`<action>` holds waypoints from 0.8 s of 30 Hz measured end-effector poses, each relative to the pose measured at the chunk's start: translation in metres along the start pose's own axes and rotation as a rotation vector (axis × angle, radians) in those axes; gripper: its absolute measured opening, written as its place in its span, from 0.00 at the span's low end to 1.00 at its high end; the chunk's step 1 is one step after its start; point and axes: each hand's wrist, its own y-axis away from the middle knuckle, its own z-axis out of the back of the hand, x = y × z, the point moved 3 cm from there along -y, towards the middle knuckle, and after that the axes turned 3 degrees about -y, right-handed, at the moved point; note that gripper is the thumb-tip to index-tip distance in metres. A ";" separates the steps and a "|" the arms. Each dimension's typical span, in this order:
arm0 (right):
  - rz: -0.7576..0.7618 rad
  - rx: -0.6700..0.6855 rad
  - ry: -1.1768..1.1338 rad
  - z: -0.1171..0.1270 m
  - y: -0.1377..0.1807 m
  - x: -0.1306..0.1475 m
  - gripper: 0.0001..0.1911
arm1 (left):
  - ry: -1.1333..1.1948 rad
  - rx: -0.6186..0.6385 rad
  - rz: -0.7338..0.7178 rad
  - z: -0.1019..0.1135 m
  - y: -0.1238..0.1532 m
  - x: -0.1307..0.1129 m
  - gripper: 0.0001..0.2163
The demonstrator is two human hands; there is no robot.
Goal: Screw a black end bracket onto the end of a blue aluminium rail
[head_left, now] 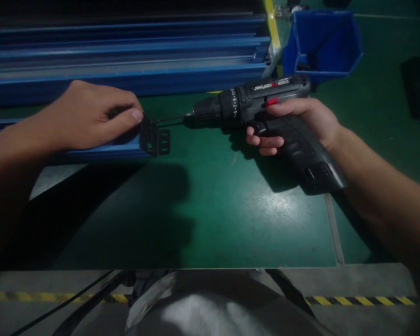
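My right hand (297, 121) is wrapped around the grip of a black cordless drill (266, 100), its bit pointing left. The long thin bit (173, 117) reaches to the upper part of a black slotted metal bracket (156, 137). That bracket sits at the right end of a blue metal profile (115, 150) lying on the table. My left hand (98, 114) is closed over the profile's end, thumb by the bracket's top edge. Whether a screw sits at the bit's tip is too small to tell.
Several long blue profiles (126, 74) lie along the back left. An open blue bin (324, 44) stands at the back right, near a yellow strip (273, 28). A dark object (418, 88) lies at the far right of the green table (231, 219), whose front edge is close to my body.
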 end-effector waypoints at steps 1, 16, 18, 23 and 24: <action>0.001 -0.017 0.011 -0.002 0.000 0.000 0.17 | 0.000 0.010 0.020 0.000 0.001 0.000 0.36; -0.003 -0.046 0.015 -0.006 0.001 0.001 0.21 | 0.004 0.066 0.017 0.003 -0.001 -0.003 0.33; -0.011 -0.082 0.024 -0.006 0.002 0.000 0.23 | 0.011 0.061 -0.015 0.002 -0.002 -0.003 0.31; -0.041 -0.144 0.001 -0.006 0.002 -0.001 0.22 | 0.045 0.040 -0.089 0.002 -0.003 -0.003 0.27; -0.044 -0.136 -0.002 -0.006 0.002 -0.001 0.19 | 0.054 0.035 -0.097 0.003 -0.003 -0.003 0.26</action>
